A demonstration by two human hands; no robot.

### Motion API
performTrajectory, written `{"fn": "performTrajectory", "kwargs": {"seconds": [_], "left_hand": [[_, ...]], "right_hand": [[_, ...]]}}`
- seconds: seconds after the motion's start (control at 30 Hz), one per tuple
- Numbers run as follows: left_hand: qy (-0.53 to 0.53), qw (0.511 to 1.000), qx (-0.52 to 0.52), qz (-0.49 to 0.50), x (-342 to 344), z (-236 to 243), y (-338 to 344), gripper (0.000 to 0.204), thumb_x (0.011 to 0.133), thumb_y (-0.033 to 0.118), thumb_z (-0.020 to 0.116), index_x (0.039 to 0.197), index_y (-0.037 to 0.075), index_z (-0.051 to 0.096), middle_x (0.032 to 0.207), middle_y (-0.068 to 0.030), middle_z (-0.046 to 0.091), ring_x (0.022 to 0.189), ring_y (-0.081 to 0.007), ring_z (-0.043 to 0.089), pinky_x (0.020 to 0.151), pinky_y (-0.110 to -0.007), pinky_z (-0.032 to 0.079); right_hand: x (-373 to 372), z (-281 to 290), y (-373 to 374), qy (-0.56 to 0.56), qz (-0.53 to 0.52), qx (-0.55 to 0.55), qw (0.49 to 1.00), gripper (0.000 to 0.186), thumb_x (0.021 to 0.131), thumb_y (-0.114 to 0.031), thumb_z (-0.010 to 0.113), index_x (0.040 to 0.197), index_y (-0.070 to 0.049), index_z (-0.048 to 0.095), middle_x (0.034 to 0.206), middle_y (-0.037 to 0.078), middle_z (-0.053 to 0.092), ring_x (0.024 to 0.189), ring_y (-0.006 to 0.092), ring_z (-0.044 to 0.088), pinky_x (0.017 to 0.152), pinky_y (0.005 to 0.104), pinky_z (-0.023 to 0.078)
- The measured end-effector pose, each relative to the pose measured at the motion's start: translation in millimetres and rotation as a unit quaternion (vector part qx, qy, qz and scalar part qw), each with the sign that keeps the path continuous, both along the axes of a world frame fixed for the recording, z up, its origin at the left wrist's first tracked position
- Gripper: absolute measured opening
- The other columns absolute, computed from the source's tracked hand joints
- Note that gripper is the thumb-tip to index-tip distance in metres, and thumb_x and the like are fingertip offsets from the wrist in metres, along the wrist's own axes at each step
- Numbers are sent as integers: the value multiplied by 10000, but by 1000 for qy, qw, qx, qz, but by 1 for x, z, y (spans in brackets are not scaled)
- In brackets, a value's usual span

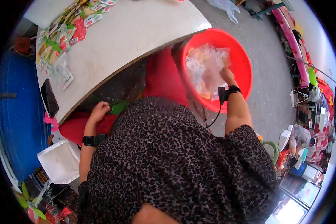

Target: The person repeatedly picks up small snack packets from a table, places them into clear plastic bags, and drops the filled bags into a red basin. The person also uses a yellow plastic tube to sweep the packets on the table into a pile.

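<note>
My right hand (227, 74) reaches into a round red basin (245, 67) on the floor to my right. Its fingers are curled at the edge of a pale, blurred clear plastic packet (211, 74). Many similar clear packets (196, 63) lie heaped in the basin, some with a yellowish tint. Over by my left thigh, my left hand (100, 110) is closed with the fingers curled in; whatever it may hold is hidden. Just beyond those fingers shows a piece of green material (118, 107). Both wrists wear black straps, and a cable hangs from the right one.
A white table (138, 28) stands ahead, bearing a pile of colourful food pouches (65, 37) and a black phone (49, 98). A white foam box (59, 162) sits at my left. Far right, another person (300, 138) bends among boxes.
</note>
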State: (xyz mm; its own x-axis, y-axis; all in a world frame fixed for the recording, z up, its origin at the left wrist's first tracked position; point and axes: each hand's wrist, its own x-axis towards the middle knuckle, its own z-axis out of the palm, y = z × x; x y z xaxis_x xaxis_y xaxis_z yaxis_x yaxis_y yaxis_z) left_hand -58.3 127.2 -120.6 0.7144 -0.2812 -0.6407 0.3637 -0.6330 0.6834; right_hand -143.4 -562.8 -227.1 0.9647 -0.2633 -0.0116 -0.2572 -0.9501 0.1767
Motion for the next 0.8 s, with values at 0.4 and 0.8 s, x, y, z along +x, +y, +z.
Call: {"fn": "performTrajectory", "kwargs": {"seconds": [0.4,0.8], "left_hand": [[-105,984,-26,138,-9,-1,39,216,743,144,511,913,10,506,816,-42,530,758,-116,481,680,-250,393],[-454,729,217,463,-81,64,205,212,758,116,488,925,-14,504,813,-95,535,734,-161,511,672,-257,401]], "right_hand": [[83,88,65,-120,-75,161,977,244,787,-174,328,916,-40,486,854,217,534,791,360,512,665,421,403],[149,89,201,-156,94,306,935,165,736,-143,445,739,14,492,705,240,508,684,380,500,569,414,390]]}}
